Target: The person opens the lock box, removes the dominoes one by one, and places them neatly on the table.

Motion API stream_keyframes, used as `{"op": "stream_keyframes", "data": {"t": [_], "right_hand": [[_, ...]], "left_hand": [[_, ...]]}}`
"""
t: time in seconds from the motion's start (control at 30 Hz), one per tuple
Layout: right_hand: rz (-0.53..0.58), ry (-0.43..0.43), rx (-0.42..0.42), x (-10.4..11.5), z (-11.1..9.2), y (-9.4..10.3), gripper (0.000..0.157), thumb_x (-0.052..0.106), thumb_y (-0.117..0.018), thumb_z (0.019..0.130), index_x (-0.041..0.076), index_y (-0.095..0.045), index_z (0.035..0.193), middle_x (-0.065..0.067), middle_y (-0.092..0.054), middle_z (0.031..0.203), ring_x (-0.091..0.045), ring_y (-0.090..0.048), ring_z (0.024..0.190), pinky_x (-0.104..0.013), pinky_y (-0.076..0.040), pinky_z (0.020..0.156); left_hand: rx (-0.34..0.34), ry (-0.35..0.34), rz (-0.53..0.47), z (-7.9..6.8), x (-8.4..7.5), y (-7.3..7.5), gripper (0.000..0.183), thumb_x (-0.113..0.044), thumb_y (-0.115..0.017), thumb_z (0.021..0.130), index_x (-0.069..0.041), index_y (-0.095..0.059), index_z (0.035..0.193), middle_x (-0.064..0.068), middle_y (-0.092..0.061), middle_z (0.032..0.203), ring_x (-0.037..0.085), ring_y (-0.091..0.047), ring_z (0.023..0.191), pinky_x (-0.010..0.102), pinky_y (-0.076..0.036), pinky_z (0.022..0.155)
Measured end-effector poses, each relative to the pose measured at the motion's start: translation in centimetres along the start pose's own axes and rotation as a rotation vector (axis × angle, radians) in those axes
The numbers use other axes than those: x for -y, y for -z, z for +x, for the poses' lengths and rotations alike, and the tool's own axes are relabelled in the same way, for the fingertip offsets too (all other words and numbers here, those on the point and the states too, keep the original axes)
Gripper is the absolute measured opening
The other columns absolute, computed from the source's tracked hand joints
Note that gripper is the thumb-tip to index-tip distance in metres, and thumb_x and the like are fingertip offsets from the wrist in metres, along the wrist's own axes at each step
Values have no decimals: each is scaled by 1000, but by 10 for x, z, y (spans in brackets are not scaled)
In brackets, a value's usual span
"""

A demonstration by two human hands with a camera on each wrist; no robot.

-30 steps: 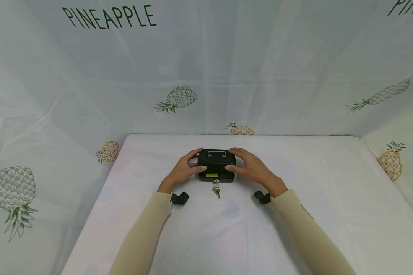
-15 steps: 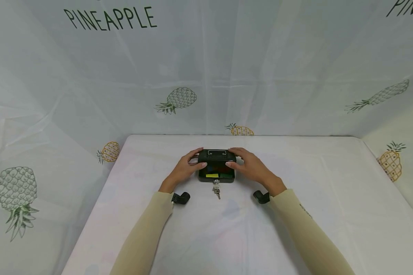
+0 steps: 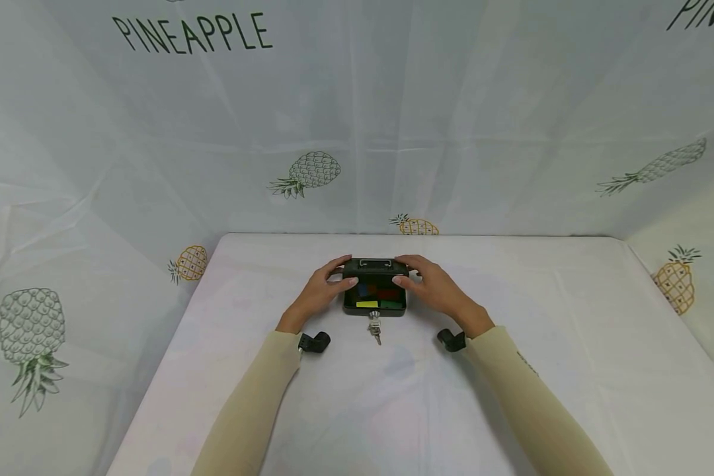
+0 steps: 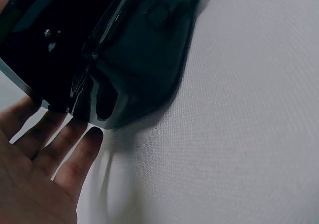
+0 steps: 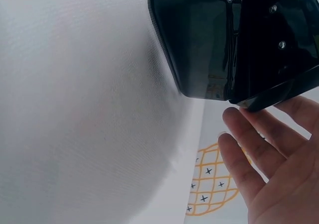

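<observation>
A small black cash box (image 3: pixel 345 309) stands on the table with its lid (image 3: pixel 375 270) tilted up. My left hand (image 3: pixel 318 295) holds the lid's left side, thumb on the front edge, fingers toward the back. On the right side my right hand (image 3: pixel 437 289) grips the lid the same way. A yellow block (image 3: pixel 367 304), a green block (image 3: pixel 391 305), a red block (image 3: pixel 388 293) and a blue piece (image 3: pixel 364 289) show inside. Keys (image 3: pixel 375 328) hang from the lock at the front. The wrist views show the box's black side (image 4: pixel 144 59) and the lid's rivets (image 5: pixel 282 45).
A white cloth covers the table (image 3: pixel 393 403). Behind it and at the sides hangs a white sheet (image 3: pixel 482 119) printed with pineapples. A dark camera mount sits at each wrist, the left mount (image 3: pixel 315 342) and the right mount (image 3: pixel 451 340).
Both hands have tilted the lid further up and back. More of the inside shows, with the red, blue and green pieces now visible. The box base and keys have stayed in place.
</observation>
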State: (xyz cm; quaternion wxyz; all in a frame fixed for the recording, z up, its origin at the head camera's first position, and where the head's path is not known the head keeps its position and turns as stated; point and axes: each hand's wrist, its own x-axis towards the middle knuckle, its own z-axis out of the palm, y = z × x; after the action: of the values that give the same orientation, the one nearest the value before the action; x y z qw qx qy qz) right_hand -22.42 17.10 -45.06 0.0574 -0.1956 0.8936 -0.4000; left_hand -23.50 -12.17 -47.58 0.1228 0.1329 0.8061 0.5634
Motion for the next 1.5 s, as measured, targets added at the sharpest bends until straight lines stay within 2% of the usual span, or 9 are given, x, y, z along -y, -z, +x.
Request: {"op": "stream_keyframes", "data": {"t": [0.37,0.57,0.87,1.2,1.37,1.5], "right_hand": [[9,-26,-38,-2,5,-2,54,35,-60,109,5,-54,153,-19,-53,155,-41,-56,134,-59,-48,114],[19,-15,-52,-2,7,-4,53,36,-57,111,3,-54,153,-21,-54,153,-40,-56,135,-57,-49,114],[55,-4,-71,-5,8,-6,61,47,-49,112,3,-53,154,-22,-52,155,-41,-61,129,-58,-52,110],[115,-43,-26,-8,1,-9,60,44,-46,114,9,-40,163,-21,-45,159,-42,-54,133,-61,-46,115],[134,-31,-23,-14,-2,-12,58,34,-47,114,11,-33,166,-23,-47,154,-41,-57,128,-61,-50,109],[147,-19,-44,-17,-1,-15,56,28,-47,115,10,-33,166,-23,-48,155,-42,-56,131,-61,-49,111]], "left_hand": [[-24,4,5,1,-5,-2,64,-31,-64,106,-13,-42,164,17,-47,161,39,-40,151,61,-37,123],[-33,14,2,0,-8,-3,64,-32,-62,106,-13,-42,164,18,-49,159,38,-42,151,61,-36,124],[-57,18,1,0,-11,-3,60,-35,-59,108,-13,-45,162,19,-46,161,38,-45,149,60,-36,125],[-81,25,-4,3,-9,-6,58,-37,-57,109,-13,-46,161,20,-51,157,37,-50,144,58,-39,123],[-92,21,-26,4,-9,-7,55,-35,-55,111,-11,-48,160,20,-53,155,36,-53,141,55,-41,122],[-93,10,-46,5,-8,-8,55,-35,-54,112,-9,-46,160,20,-51,157,36,-52,142,54,-41,123]]}}
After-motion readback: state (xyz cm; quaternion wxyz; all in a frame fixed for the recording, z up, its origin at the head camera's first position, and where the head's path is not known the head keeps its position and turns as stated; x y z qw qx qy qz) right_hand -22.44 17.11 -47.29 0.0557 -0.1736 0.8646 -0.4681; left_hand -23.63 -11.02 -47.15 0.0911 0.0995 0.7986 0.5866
